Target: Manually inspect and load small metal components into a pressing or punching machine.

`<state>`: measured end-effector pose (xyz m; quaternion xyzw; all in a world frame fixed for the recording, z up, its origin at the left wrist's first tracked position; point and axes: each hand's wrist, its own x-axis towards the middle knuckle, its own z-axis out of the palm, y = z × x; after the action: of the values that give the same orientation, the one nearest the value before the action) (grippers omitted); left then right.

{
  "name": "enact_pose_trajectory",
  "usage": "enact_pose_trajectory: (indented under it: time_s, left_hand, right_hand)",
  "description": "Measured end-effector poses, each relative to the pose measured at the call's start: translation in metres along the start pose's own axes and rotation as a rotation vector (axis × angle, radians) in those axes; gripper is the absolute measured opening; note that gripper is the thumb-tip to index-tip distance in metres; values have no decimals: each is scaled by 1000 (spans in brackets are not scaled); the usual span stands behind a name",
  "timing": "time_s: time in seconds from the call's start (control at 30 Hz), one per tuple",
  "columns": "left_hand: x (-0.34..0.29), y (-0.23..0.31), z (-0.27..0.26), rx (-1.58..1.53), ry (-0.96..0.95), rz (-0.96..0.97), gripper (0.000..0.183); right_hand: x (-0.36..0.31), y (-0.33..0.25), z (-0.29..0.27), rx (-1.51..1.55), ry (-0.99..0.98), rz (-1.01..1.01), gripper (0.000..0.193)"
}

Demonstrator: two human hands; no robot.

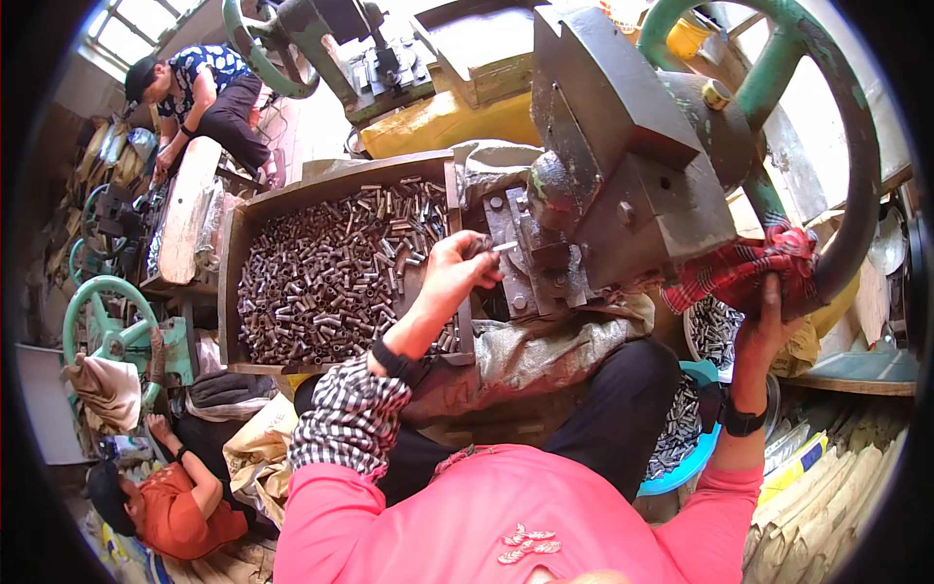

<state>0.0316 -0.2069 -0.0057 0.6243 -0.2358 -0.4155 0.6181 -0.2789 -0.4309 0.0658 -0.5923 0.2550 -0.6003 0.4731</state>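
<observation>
My left hand (455, 273) is pinched on a small metal tube (505, 247), its pale end pointing at the steel die (516, 263) of a hand press. Above the die stands the press's dark, heavy ram head (632, 146). On the right, my right hand (769, 319) grips the rim of the green-and-black press wheel (861, 175), where a red plaid cloth (744, 273) is wrapped around it. Left of my left hand lies a wooden tray (230, 292) heaped with loose short metal tubes (326, 277); my left wrist passes over its right edge.
A blue basin (696, 467) of metal pieces sits by my right knee, below a second container (715, 326) of them. Co-workers sit at the upper left (195, 88) and lower left (185, 506), near other green wheel presses (107, 321). Stacked sacks (827, 506) fill the lower right.
</observation>
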Motion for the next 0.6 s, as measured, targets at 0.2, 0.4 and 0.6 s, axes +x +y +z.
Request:
enact_pose_trajectory:
  time_s: [0.2,0.4,0.6]
  left_hand:
    - [40,-21,-6,-19,54,-29,12]
    - [46,-27,-2,-108,34,-106,13]
    - [34,-22,-9,-189,-163,-138,10]
  right_hand:
    - [15,-36,2,-250,130,102,52]
    - [62,-94,7,-554,-110,17,48]
    - [109,-135,52,-676,-403,-64,47]
